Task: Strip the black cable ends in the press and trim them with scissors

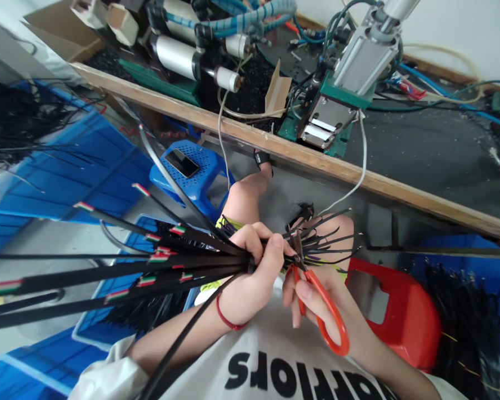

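Observation:
My left hand [260, 264] is closed around a bundle of black cables [200, 258] held over my lap. Toward the left the cables fan out, several ending in short stripped tips with red, white and green wires [164, 255]. Their thinner ends [327, 239] spread out to the right of my fist. My right hand [316, 294] grips a pair of scissors [327, 311] with orange-red handles. The scissors' metal blades point up, close beside my left fingertips among the thin cable ends. Whether the blades touch a cable cannot be made out.
Ahead is a wood-edged workbench [400, 191] carrying a pneumatic press [337, 105] and air cylinders [177, 58]. A blue stool [208, 172] bears a phone [181, 163]. Blue crates [79, 166] with black cables stand left. A red stool [408, 316] and more black cables [462, 311] are right.

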